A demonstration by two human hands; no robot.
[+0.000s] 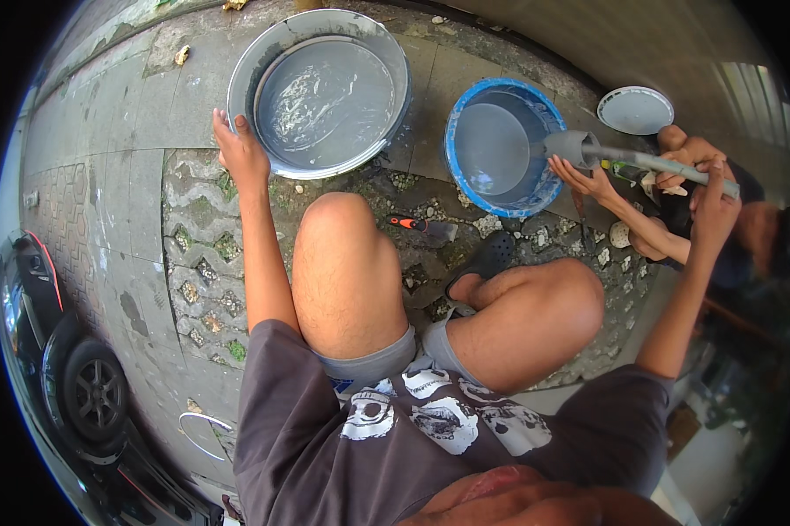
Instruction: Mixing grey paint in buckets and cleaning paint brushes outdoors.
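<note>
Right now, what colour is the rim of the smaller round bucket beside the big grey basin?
Bright blue; the smaller round bucket holds grey liquid inside, seen best in the head view.

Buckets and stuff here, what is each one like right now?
Grey bucket: upright, open, grey liquid inside.
Blue-rimmed bucket: upright, open, grey liquid inside.
Round lid: off, flat on the ground.
Grey paint roller: over the blue-rimmed bucket.
Left hand: gripping the grey bucket's rim.
Right hand: on the roller's handle.

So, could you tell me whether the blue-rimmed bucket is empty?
No, the blue-rimmed bucket holds grey liquid.
</note>
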